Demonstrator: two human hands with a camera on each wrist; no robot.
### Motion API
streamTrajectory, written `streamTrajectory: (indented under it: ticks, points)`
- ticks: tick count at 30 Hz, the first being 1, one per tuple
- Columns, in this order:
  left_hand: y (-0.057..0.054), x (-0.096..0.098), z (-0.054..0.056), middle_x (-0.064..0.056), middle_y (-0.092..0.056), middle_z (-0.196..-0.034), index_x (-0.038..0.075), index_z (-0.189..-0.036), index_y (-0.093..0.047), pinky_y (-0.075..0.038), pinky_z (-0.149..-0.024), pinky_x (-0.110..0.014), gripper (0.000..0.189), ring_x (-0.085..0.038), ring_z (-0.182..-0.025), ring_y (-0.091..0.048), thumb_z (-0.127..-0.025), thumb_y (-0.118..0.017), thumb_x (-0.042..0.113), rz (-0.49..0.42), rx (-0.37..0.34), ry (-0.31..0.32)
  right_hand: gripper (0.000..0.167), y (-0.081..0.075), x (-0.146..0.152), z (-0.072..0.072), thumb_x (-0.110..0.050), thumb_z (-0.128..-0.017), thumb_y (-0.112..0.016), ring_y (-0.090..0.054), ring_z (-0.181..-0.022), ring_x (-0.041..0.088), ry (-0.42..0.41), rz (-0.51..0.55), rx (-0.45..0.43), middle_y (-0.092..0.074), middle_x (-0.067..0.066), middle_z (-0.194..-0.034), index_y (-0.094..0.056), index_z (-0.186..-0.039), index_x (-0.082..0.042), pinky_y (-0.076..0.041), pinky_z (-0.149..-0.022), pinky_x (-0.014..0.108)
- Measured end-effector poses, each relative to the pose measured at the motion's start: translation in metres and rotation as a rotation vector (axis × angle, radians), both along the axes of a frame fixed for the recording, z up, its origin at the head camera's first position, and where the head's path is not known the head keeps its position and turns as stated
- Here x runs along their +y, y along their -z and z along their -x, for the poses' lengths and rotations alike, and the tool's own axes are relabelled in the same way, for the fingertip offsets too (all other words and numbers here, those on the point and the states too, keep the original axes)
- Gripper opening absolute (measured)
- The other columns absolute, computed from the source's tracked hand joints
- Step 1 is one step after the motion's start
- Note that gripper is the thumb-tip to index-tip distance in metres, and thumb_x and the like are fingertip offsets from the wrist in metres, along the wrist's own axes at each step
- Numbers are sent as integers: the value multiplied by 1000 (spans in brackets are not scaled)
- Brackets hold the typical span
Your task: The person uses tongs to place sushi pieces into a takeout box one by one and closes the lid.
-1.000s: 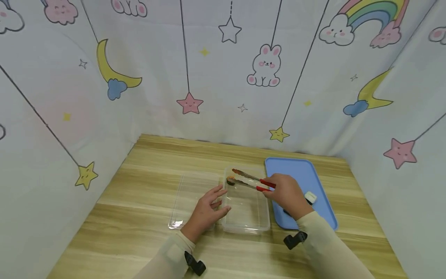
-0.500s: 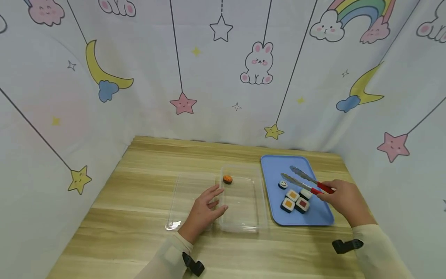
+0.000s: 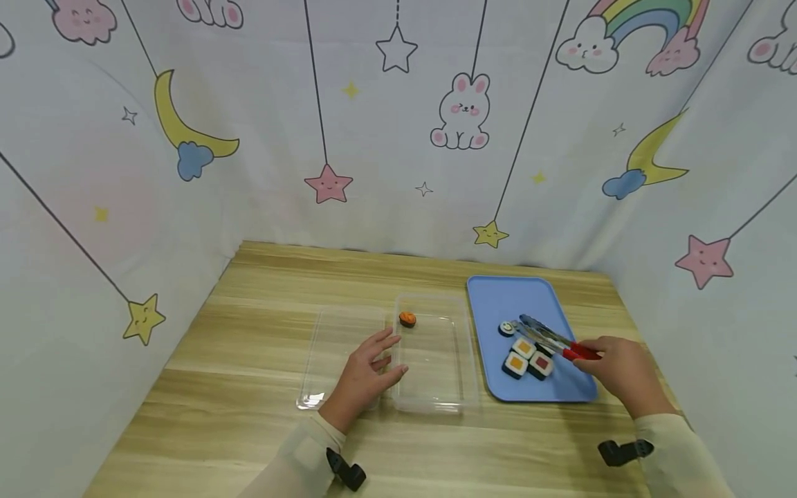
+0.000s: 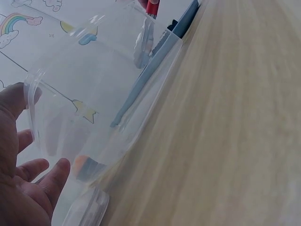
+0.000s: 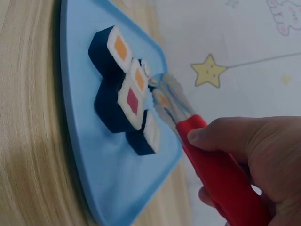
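My right hand (image 3: 623, 373) grips red-handled metal tongs (image 5: 214, 174) above the blue tray (image 3: 513, 294). In the head view, the tong tips lie near a small round sushi roll (image 3: 506, 328), their two arms close together. Several square sushi pieces sit clustered on the tray, including one with a red centre (image 5: 131, 100) and one with an orange centre (image 3: 515, 364). My left hand (image 3: 363, 373) lies at the left wall of a clear plastic container (image 3: 429, 408), its fingers relaxed and spread. Inside that container, an orange-topped sushi piece (image 3: 407, 319) sits in the far left corner.
A clear flat lid (image 3: 313, 360) lies on the wooden table (image 3: 280, 277), left of the container and partly behind my left hand. The tray stands just right of the container. A printed white curtain (image 3: 386, 214) hangs behind the table.
My right hand has moved the tongs from over the container rightward to the tray. The orange-topped sushi has been let go in the container. The tong arms have since closed together; my left hand stays put.
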State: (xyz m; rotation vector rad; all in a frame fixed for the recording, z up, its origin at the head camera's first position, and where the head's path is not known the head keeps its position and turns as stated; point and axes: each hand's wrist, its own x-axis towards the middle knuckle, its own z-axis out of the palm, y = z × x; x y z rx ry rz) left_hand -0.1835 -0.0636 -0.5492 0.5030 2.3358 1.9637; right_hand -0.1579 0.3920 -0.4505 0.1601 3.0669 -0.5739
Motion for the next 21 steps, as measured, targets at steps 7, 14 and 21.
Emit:
streamTrajectory:
  ticks: [7, 14, 21]
  points:
    - [2, -1, 0, -14, -43, -160, 0, -142, -62, -56, -104, -41, 57, -41, -133, -57, -90, -83, 9, -17, 4, 2, 41, 0, -2, 0, -23, -88, -82, -68, -95, 39, 7, 27, -2, -70, 31, -117, -76, -118, 5, -62, -69, 45]
    - [-4, 0, -3, -14, -44, -159, 0, -141, -62, -55, -105, -43, 56, -41, -135, -55, -89, -82, 4, -30, -1, -6, 50, -3, -6, -1, -28, -85, -87, -67, -95, 38, -32, 9, 0, -72, 29, -114, -74, -120, 5, -62, -70, 48]
    - [-1, 4, -3, -19, -43, -159, -1, -141, -62, -54, -106, -49, 55, -45, -134, -54, -88, -79, -4, -5, -13, -38, 52, -3, -15, 1, -31, -84, -88, -67, -96, 39, -57, -6, -10, -71, 29, -117, -75, -121, 3, -62, -68, 45]
